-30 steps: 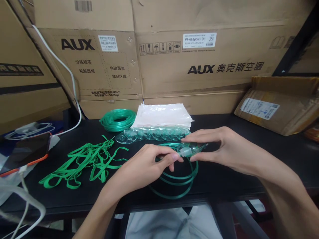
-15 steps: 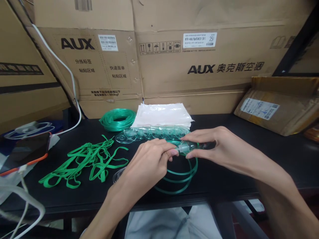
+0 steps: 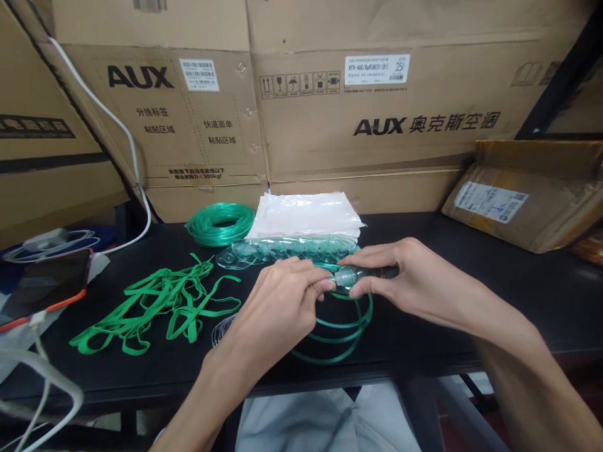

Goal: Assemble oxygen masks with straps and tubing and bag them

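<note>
Over the table's front, my right hand (image 3: 402, 273) grips a clear green face mask (image 3: 365, 274) between thumb and fingers, much of it hidden by them. A translucent connector (image 3: 345, 277) points left from the mask. My left hand (image 3: 287, 295) pinches what looks like the end of green tubing (image 3: 346, 358) at the connector's narrow tip; the fingers cover the exact join. Loops of this tubing lie beneath both hands. Just behind them, a row of nested clear green masks (image 3: 282, 250) lies on its side.
Green elastic straps (image 3: 155, 301) lie tangled at left, near thin metal strips (image 3: 221, 329). A coil of green tubing (image 3: 220, 224) and white plastic bags (image 3: 306, 213) sit behind. A phone (image 3: 47, 285) with cables is at far left, a cardboard box (image 3: 532, 194) at right.
My right hand has moved slightly left and closed more tightly around the mask, close to the connector. My left hand keeps its pinch. The whole view has shifted a little.
</note>
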